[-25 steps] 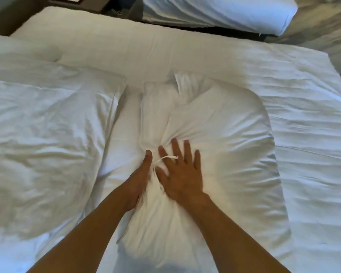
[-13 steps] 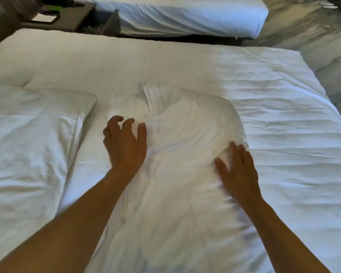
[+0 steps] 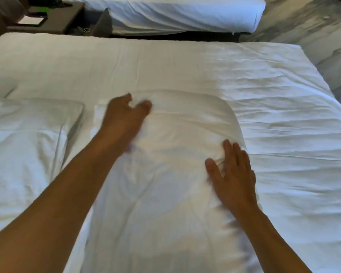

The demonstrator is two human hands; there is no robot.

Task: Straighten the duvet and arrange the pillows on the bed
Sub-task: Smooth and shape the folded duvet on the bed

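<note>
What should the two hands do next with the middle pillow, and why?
Probably smooth outward and square it up. The left hand is at the far left corner of the middle pillow, the right hand flat on its right edge; creases remain near that hand. It also lies apart from the left pillow.

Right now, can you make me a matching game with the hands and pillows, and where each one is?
Things:
1. left hand
2. right hand
3. second pillow
4. nightstand

Places:
A. between the two beds
B. far left corner of the middle pillow
C. left side of the bed
D. right edge of the middle pillow

Pairs: 1-B, 2-D, 3-C, 4-A
</note>
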